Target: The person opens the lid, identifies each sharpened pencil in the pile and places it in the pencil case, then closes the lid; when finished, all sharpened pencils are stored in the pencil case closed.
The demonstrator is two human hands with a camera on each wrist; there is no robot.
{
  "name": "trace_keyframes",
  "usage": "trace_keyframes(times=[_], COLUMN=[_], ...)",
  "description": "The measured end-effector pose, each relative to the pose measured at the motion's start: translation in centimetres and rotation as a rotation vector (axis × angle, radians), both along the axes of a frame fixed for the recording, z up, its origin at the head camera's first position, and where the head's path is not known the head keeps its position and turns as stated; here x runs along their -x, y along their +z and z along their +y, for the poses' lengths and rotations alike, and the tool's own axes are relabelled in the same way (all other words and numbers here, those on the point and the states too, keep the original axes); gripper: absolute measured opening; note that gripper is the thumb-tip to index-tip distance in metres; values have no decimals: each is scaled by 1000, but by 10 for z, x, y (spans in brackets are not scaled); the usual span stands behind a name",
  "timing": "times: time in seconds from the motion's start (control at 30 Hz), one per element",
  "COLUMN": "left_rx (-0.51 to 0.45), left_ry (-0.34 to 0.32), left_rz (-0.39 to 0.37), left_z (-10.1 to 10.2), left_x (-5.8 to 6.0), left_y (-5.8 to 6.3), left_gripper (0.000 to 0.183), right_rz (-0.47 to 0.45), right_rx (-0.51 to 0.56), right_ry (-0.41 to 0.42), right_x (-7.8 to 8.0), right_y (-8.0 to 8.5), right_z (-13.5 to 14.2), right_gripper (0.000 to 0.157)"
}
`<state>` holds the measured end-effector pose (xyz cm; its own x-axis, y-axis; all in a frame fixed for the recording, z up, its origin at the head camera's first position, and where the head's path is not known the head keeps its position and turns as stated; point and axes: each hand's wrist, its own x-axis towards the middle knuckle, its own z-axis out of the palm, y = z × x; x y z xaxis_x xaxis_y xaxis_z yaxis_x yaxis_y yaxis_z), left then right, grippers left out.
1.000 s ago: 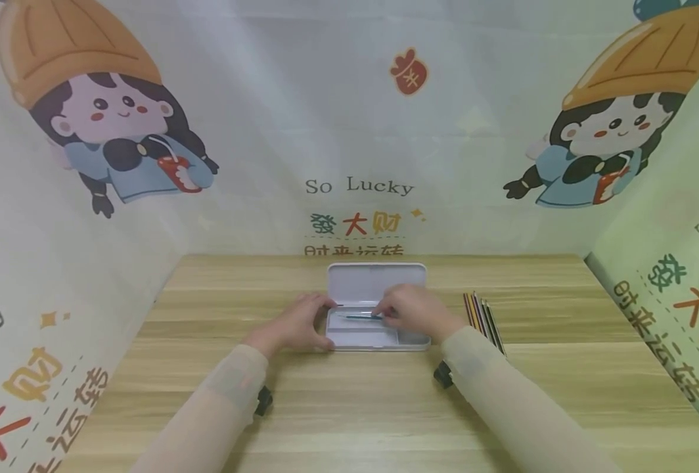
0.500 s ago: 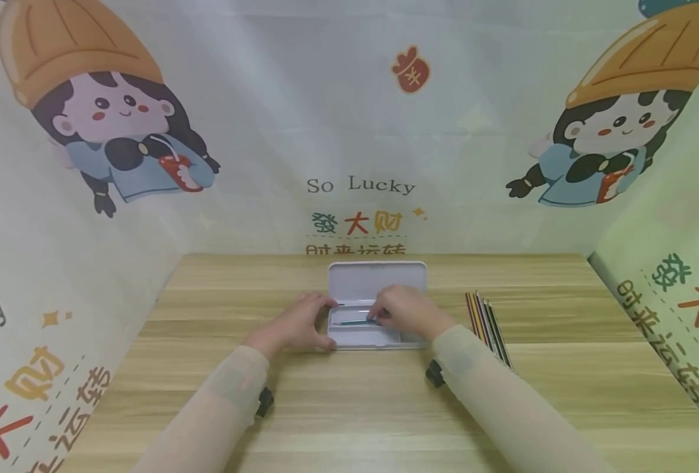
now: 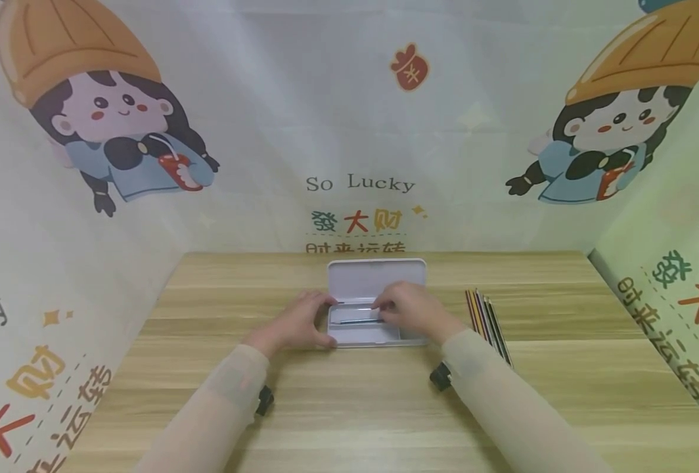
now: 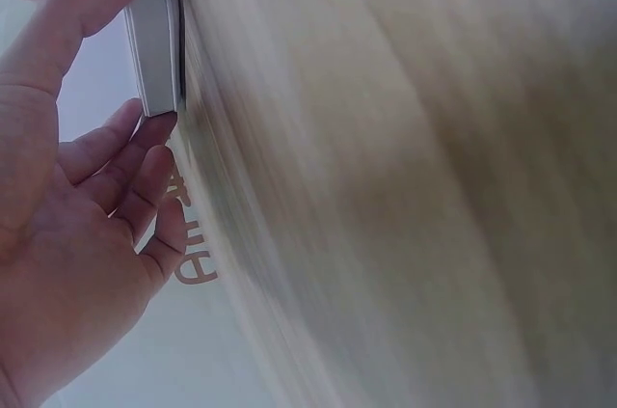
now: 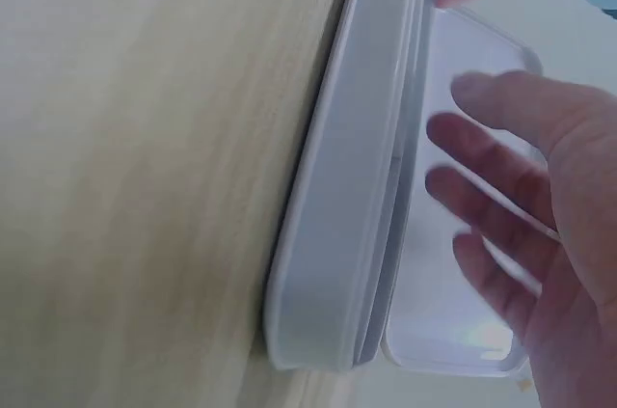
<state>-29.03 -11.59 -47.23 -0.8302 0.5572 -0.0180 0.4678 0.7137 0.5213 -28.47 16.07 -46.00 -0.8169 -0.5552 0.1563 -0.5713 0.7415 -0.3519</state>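
Note:
A white pencil case [image 3: 361, 336] lies with its lid [image 3: 358, 279] raised at the back. One slim bluish-green pencil [image 3: 352, 322] rests along its rear compartment, the right end covered by a hand. With thumb and fingers spread across the left end, my left hand [image 3: 295, 322] grips the case; the left wrist view shows the thumb on the near side and fingertips at the far corner. Over the right half of the case hovers my right hand [image 3: 417, 309]. Its fingers [image 5: 496, 201] are loosely bent and spread apart in the right wrist view, with nothing between them.
Several pencils [image 3: 488, 325] lie side by side on the wooden table [image 3: 349, 407] to the right of the case, beside the right sleeve. A printed cloth [image 3: 267, 131] stands as a wall behind the table and along both sides.
The right hand shifted left with the pencil, then let it go and drew slightly back to the right. The pencil now lies lower in the case. The left hand stays at the case's end.

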Motion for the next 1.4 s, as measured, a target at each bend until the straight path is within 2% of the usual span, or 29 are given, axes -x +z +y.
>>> trace_keyframes(times=[0.2, 0.5, 0.83, 1.07, 1.4], left_rx=[5, 3, 3, 8, 10], left_ry=[-2, -9, -8, 1, 7], left_rz=[-5, -5, 6, -9, 1], left_z=[1, 1, 0, 2, 1], left_x=[1, 0, 0, -1, -1], left_y=[0, 2, 4, 5, 1], left_gripper=[82, 81, 81, 82, 82], right_rz=[-23, 28, 41, 35, -43], right_rx=[71, 51, 52, 13, -65], right_ry=[-134, -307, -356, -383, -442], right_x=[-18, -41, -51, -61, -73], right_y=[7, 13, 10, 10, 10], right_z=[21, 65, 97, 114, 136], right_gripper=[20, 20, 19, 21, 28])
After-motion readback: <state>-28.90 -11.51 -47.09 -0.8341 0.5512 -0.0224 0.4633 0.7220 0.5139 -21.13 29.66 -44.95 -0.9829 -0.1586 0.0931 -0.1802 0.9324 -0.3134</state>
